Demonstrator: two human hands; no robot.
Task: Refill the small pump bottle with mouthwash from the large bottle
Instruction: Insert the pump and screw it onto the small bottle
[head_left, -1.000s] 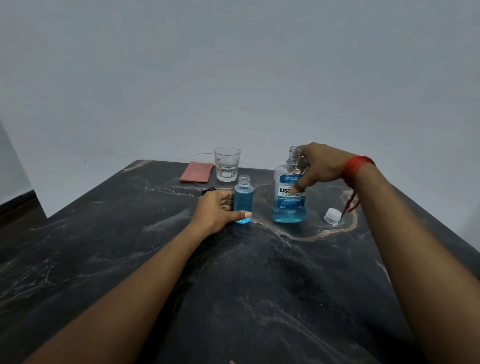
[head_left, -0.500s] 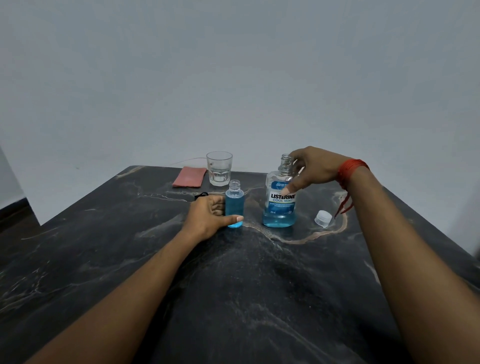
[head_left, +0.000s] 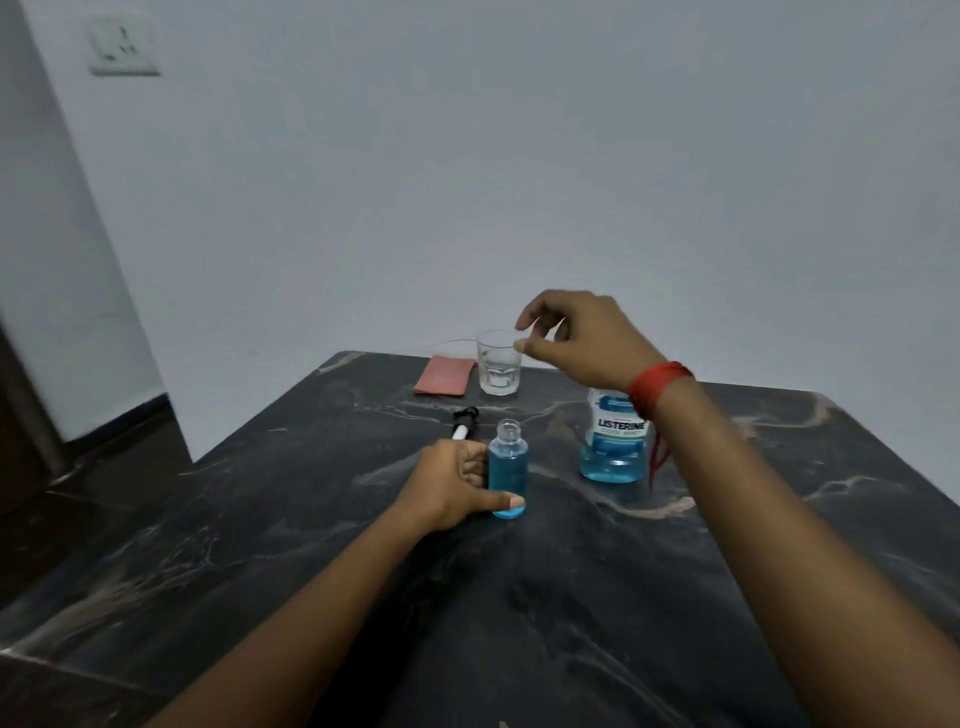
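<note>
Left hand (head_left: 457, 486): my grip is closed around the small pump bottle (head_left: 508, 470), thumb across its base at the front, fingers behind. The bottle stands upright on the bench (head_left: 545, 623), neck open, blue mouthwash reaching nearly to its shoulder.

Right hand (head_left: 576, 338): raised clear of the bench, holding nothing; thumb and forefinger curl toward each other with a narrow gap between them. It hangs in front of the drinking glass (head_left: 498, 362), not touching it as far as I can tell.

The large bottle (head_left: 615, 441) stands upright at 3 o'clock from the small one, apart from it. My right wrist covers its neck, so I cannot tell whether it is capped.

The pump head (head_left: 464, 423) lies on its side on the bench at 11 o'clock from the small bottle, just beyond my left knuckles. Its long axis runs roughly from 12 to 6 o'clock. A folded pink cloth (head_left: 445, 375) lies at 9 o'clock from the glass.

Judgement: filling looks done or close to it; fitting the pump remains. The pump lies down and to the 8 o'clock side of my free right hand. The left hand is nearer but occupied, so the right must reach across above the open neck; a knock there could spill.
</note>
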